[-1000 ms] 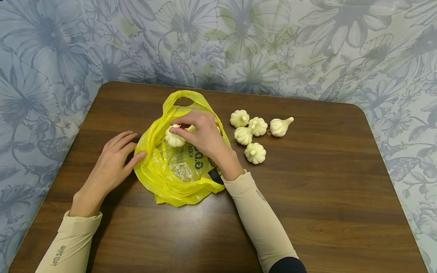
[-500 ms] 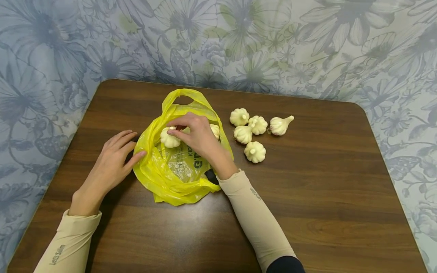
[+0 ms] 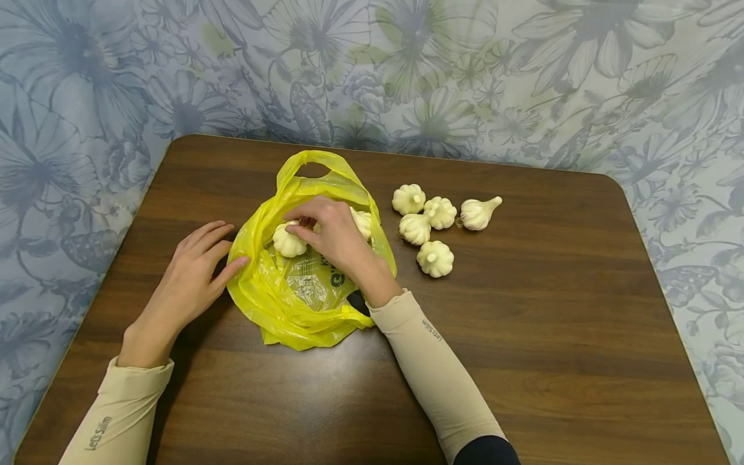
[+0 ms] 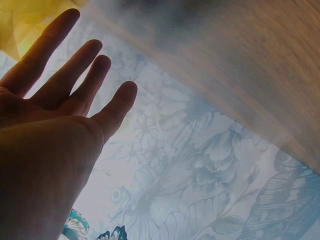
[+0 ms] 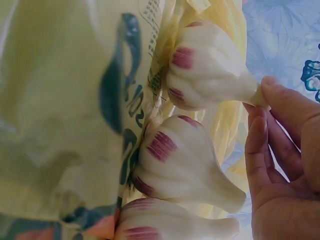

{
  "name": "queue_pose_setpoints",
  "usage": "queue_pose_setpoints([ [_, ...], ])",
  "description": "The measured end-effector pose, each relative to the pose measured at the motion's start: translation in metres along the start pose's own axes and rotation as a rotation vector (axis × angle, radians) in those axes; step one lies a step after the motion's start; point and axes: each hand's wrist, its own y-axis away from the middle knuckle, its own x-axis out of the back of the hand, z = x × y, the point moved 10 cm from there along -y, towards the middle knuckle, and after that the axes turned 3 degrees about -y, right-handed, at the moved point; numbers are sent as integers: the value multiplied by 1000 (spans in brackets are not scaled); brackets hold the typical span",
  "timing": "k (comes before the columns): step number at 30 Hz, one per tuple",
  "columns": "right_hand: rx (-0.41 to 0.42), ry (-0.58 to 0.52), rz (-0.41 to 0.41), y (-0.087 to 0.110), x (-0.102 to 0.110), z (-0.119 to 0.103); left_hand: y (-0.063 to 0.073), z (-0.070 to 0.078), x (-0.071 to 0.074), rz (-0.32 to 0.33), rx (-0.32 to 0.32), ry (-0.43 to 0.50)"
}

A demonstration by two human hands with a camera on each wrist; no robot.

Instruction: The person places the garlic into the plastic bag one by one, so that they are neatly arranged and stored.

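The right hand [image 3: 334, 236] pinches a garlic bulb [image 5: 207, 70] by its stem, thumb against fingers, inside the open yellow bag [image 3: 273, 320]; whether its base rests on the plastic, I cannot tell. Two more bulbs [image 5: 175, 160] sit beside it in the bag. The left hand [image 3: 194, 271] is spread, its thumb at the bag's side. On the brown table [image 3: 552, 310] lie four bulbs [image 3: 440, 213] bunched together and a tipped fifth bulb [image 3: 478, 214] just beside them. The work seems only partway along — three bulbs show inside, one not yet released, and five are left outside.
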Motion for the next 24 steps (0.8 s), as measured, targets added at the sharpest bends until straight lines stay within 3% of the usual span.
queue_pose_setpoints([
  [11,-26,75,40,0,8,5,0,0,0,-9,9,-2],
  [24,-47,7,109,1,24,6,-1,-1,0,-22,21,-6],
])
